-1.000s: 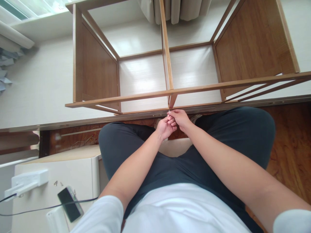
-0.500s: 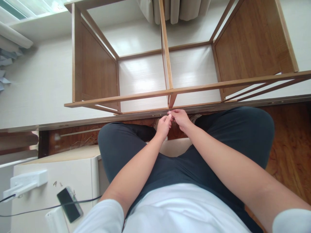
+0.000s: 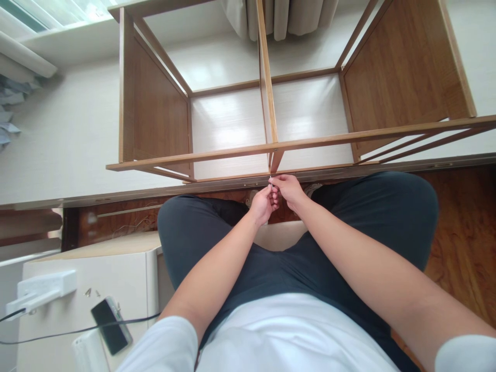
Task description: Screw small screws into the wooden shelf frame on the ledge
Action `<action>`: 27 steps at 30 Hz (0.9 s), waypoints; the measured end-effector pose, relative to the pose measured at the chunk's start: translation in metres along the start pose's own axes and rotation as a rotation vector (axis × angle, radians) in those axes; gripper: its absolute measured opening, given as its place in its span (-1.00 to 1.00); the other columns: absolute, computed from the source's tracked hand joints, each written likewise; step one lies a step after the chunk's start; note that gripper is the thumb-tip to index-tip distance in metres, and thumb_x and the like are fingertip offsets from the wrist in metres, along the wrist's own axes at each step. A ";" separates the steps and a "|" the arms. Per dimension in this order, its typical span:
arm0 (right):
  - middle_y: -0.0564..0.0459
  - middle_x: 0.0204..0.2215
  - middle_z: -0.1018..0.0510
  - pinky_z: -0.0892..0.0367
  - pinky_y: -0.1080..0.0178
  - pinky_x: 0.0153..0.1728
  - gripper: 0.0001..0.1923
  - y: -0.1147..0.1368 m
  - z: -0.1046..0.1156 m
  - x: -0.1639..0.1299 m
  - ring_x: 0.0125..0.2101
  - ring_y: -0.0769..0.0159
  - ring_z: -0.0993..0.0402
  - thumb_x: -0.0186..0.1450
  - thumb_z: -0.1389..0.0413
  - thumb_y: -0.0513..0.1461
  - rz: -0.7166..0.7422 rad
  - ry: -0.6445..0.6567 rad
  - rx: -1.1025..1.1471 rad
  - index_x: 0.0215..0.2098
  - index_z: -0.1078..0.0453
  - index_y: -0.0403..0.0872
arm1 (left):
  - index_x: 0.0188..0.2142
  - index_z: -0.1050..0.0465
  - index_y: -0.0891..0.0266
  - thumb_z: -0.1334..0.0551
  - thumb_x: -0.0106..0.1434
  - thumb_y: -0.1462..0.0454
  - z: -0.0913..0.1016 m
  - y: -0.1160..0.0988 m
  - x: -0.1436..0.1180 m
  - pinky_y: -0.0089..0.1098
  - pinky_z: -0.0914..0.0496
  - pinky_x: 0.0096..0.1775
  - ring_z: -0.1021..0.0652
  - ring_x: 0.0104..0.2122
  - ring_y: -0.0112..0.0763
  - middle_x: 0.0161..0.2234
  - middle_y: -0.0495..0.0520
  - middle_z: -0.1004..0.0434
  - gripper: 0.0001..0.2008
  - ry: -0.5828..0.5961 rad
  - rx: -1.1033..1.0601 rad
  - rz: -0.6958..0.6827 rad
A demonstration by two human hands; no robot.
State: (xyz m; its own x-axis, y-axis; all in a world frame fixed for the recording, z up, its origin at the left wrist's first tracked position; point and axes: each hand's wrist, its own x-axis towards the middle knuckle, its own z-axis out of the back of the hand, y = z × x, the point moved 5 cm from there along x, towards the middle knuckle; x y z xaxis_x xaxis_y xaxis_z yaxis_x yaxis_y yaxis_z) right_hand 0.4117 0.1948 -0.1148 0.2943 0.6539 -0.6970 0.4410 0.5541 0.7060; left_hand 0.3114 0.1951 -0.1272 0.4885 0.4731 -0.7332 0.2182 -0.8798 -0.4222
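A wooden frame [image 3: 228, 153] with side panels lies on the pale ledge, its middle divider [image 3: 267, 88] running away from me. At the near foot of that divider, my left hand [image 3: 264, 202] and my right hand [image 3: 289, 190] meet with fingertips close together. Between them shows a thin silvery metal piece [image 3: 270, 179], pointing up towards the lower rail. Both hands are closed in a pinch around it. Its exact kind is too small to make out, and the fingers cover most of it.
On the white cabinet [image 3: 127, 268] at left lie a phone [image 3: 112, 330], several small screws [image 3: 88, 292] and a white power strip [image 3: 46, 289]. A black cable [image 3: 77, 330] crosses the phone. Curtains [image 3: 298, 18] hang behind the frame. My knees flank my hands.
My left hand's fingers have shifted slightly down and opened a little from their tighter pinch, so more of the thin metal piece shows. The right hand stays nearly in place.
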 end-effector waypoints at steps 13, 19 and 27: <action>0.12 -0.59 -0.48 -0.22 0.32 -0.44 -0.80 0.002 0.006 0.006 -0.49 0.40 -0.33 0.01 -0.33 -0.17 0.064 -0.078 -0.088 -0.50 -0.49 -0.14 | -0.54 -0.24 0.20 -0.41 0.09 -0.08 0.006 -0.003 -0.006 -0.50 -0.08 -0.57 -0.24 -0.64 -0.57 -0.65 -0.15 -0.15 -0.50 -0.158 0.204 -0.162; 0.10 -0.55 -0.50 -0.20 0.31 -0.43 -0.77 0.001 0.005 0.006 -0.46 0.38 -0.34 -0.03 -0.31 -0.14 0.055 -0.065 -0.086 -0.49 -0.50 -0.14 | -0.59 -0.20 0.19 -0.36 0.15 -0.07 0.011 -0.011 -0.005 -0.46 -0.07 -0.53 -0.21 -0.63 -0.56 -0.65 -0.13 -0.19 -0.50 -0.225 0.377 -0.350; 0.10 -0.58 -0.49 -0.18 0.31 -0.45 -0.80 0.003 0.003 0.003 -0.49 0.39 -0.31 0.00 -0.30 -0.16 0.055 -0.058 -0.073 -0.48 -0.52 -0.14 | -0.63 -0.11 0.19 -0.30 0.23 0.01 0.009 -0.027 -0.009 -0.42 -0.09 -0.42 -0.15 -0.54 -0.51 -0.63 -0.13 -0.10 -0.49 -0.277 0.724 -0.595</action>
State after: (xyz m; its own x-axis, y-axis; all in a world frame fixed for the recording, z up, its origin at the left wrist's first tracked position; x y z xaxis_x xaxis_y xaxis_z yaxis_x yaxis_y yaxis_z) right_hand 0.4171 0.1968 -0.1150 0.3659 0.6545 -0.6616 0.3608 0.5555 0.7492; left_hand 0.2934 0.2147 -0.1139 0.2304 0.9062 -0.3546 -0.2516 -0.2966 -0.9213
